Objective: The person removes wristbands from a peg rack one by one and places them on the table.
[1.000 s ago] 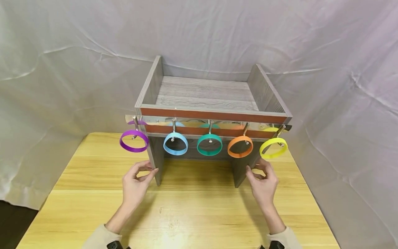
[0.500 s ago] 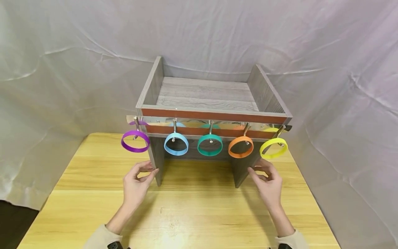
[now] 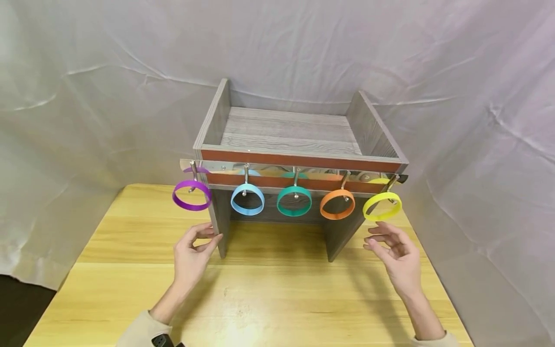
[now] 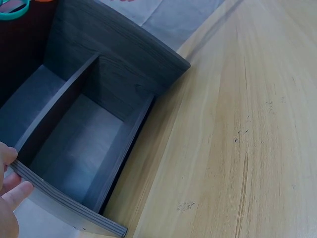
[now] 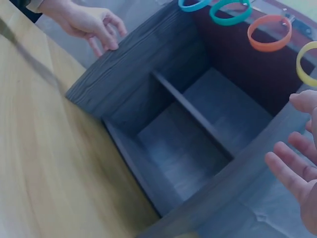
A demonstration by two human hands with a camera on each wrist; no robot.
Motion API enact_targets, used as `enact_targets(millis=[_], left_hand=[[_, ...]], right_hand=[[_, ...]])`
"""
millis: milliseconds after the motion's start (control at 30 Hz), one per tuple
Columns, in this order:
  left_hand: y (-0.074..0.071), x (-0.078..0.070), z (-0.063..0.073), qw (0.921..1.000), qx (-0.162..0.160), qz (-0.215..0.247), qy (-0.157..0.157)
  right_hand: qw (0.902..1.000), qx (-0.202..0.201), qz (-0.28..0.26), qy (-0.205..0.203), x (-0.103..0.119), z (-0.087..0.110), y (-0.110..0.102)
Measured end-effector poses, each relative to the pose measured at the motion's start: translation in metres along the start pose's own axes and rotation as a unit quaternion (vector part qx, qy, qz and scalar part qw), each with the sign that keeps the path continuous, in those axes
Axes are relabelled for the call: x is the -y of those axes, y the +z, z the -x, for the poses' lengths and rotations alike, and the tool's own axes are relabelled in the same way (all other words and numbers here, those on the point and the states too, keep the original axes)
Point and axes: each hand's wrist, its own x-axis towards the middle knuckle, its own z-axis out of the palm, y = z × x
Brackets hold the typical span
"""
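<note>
A grey wood-grain shelf unit stands on the table. My left hand pinches the front edge of its left side panel between thumb and fingers. The right hand is apart from the right side panel, its fingers loosely bent and holding nothing. Along the shelf's front, a purple ring, a light blue ring, a green ring, an orange ring and a yellow ring hang from metal hooks. In the right wrist view, the right fingers are spread beside the panel.
The hooks sit on a shiny metal rail across a reddish-brown strip. Inside the lower shelf runs a divider board. A light wooden table lies beneath, with pale grey cloth around the back and sides.
My right hand has let go of the right side panel and moved to the right, its fingers loosening. The left hand keeps its grip. The rings and shelf shift only slightly in view.
</note>
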Motion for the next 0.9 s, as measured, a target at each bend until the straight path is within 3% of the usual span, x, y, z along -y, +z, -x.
enact_targets(millis=[600,900], left_hand=[[0.0,-0.002,0.0,0.9999,0.002,-0.011,0.006],[0.001,-0.004,0.001,0.9999,0.0,-0.016,0.006]], right_hand=[[0.9915,0.028,-0.127,0.001,0.045,-0.034,-0.011],[0.9927,0.02,-0.114,0.035,0.055,-0.047,-0.008]])
